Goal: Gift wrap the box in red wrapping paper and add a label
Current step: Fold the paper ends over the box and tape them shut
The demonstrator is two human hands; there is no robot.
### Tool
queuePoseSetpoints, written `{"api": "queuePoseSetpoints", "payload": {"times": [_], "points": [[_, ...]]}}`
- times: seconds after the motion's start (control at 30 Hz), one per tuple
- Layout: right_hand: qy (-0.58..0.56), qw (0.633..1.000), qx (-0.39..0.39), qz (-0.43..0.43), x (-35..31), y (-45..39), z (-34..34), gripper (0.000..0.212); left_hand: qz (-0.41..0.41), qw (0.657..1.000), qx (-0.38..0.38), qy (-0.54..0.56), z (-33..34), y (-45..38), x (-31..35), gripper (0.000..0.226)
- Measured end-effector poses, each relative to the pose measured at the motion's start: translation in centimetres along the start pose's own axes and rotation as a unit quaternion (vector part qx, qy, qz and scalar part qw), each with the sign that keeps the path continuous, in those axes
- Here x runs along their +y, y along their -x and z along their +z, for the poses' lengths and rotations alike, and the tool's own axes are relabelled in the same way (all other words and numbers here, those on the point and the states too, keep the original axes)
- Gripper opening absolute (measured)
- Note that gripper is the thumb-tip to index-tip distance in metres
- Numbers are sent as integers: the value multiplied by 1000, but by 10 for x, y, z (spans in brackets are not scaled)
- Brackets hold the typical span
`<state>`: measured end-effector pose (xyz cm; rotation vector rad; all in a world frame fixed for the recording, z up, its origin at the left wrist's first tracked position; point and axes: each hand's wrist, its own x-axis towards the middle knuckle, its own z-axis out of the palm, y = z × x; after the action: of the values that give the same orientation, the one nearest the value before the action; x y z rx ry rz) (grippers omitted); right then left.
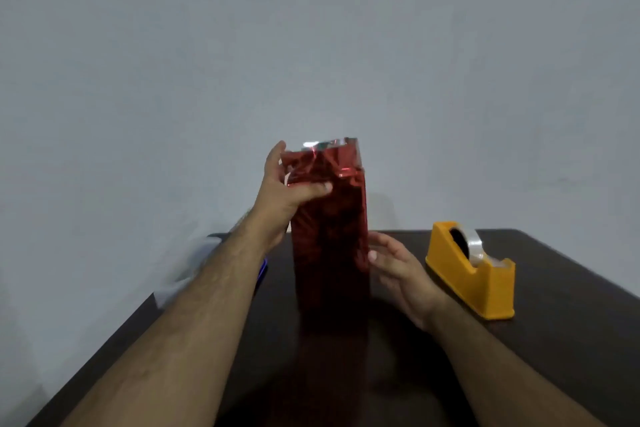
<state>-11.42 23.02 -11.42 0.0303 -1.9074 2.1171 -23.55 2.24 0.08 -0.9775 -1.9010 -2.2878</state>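
your right hand is the nearer one, low at about 4 o'clock from the box, fingers spread loose and holding nothing, fingertips just beside the box's lower right edge; whether they touch it is hard to tell. the box stands on end mid-table, long axis upright, already sheathed in red wrapping paper, its open end pointing to 12 o'clock. farther up, your left hand grips the loose paper at the top, at about 10 o'clock from the box's middle, thumb pressing a fold across the near face. that top end looks like the next thing to close. the yellow tape dispenser sits at 3 o'clock, nearer your right hand.
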Motion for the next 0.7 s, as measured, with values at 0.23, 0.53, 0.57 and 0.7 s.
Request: {"api": "queuePoseSetpoints", "payload": {"times": [0.23, 0.53, 0.57, 0.7], "points": [[244, 927, 61, -278, -106, -33, 34, 106, 15, 996, -68, -53, 16, -8, -10, 154], [474, 831, 69, -284, -164, -66, 63, 10, -2, 995, -90, -40, 23, -14, -17, 155], [469, 835, 74, -278, -167, -64, 65, 12, -2, 995, -90, -33, 25, -14, -17, 154], [445, 852, 126, -247, -172, -57, 67, 15, 4, 997, -66, -24, 36, -10, -17, 156]]}}
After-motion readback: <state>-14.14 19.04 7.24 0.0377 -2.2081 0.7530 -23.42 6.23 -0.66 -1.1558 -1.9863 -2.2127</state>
